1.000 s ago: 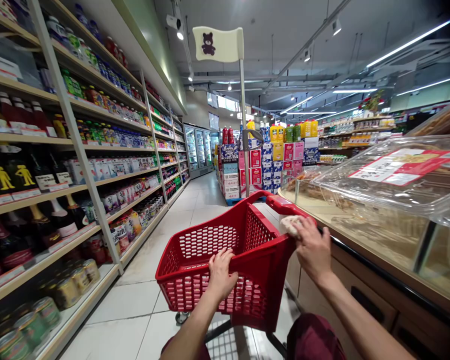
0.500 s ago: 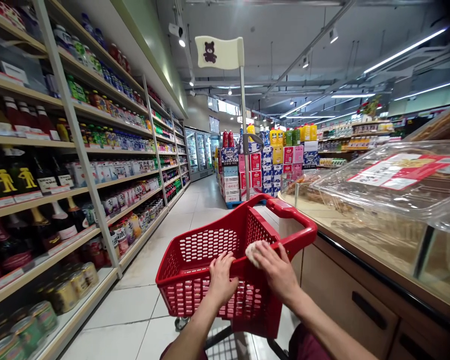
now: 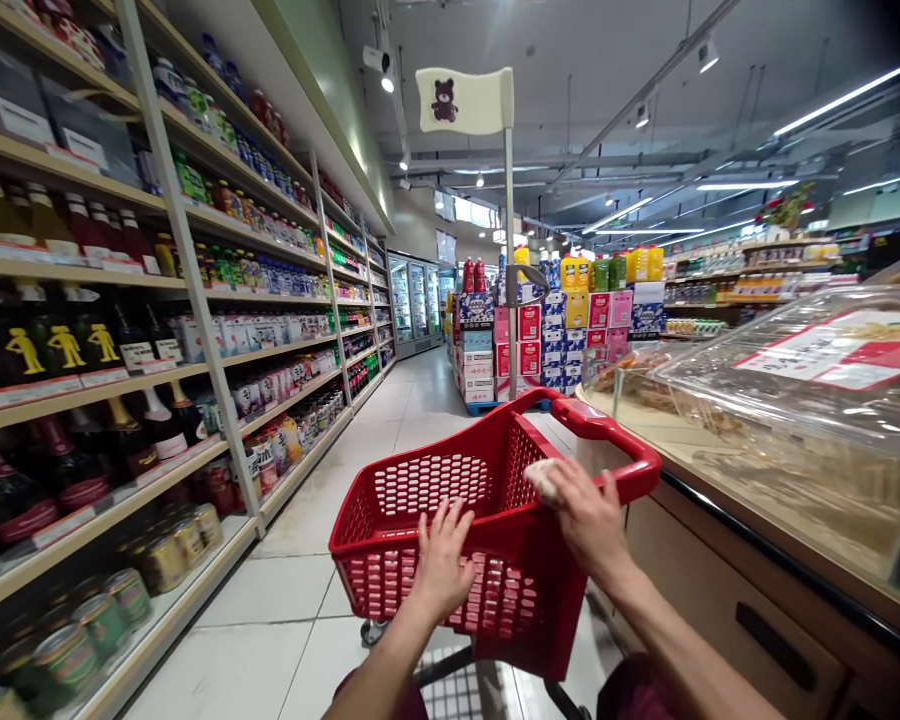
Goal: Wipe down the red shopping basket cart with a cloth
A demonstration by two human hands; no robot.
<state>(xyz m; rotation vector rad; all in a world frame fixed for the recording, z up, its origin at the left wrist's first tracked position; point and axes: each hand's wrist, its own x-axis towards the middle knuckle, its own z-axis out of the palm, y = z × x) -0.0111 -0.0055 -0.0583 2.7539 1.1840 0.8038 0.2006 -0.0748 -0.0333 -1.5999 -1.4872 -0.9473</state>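
Observation:
A red plastic shopping cart basket (image 3: 435,500) stands in front of me in a shop aisle, with a red handle (image 3: 607,430) at its right. My left hand (image 3: 441,560) rests flat on the basket's near rim, fingers spread. My right hand (image 3: 585,512) hovers over the basket's right rim and grips a small pale cloth (image 3: 541,476). A pole (image 3: 510,260) rises from the cart with a white bear flag (image 3: 465,100) on top.
Shelves of bottles, cartons and cans (image 3: 120,330) line the left. At the right, a wooden counter (image 3: 750,560) carries clear-lidded food bins (image 3: 817,370). Stacked boxes and juice bottles (image 3: 562,320) stand ahead, glass-door fridges (image 3: 412,300) beyond. White floor tiles (image 3: 285,600) run between.
My right hand with the cloth moved from the cart's right rim over the basket, then slightly back toward the right. The left hand stayed on the near rim, fingers now spread.

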